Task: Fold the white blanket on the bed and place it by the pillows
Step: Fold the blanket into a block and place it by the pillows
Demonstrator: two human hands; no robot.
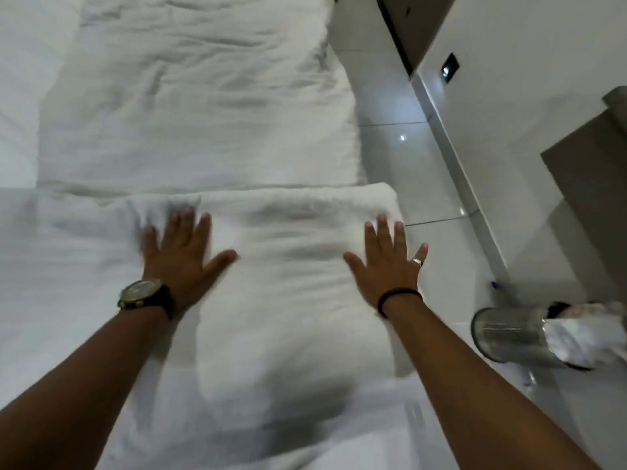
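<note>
In the head view, the folded white blanket (298, 266) is laid on the bed (51, 266) right up against the pillow (203, 96). It's pressed flat by the left hand (179, 252) and right hand (386, 262), fingers spread wide, nothing gripped. A metal bin (509, 337) can be seen on the floor beside the bed.
</note>
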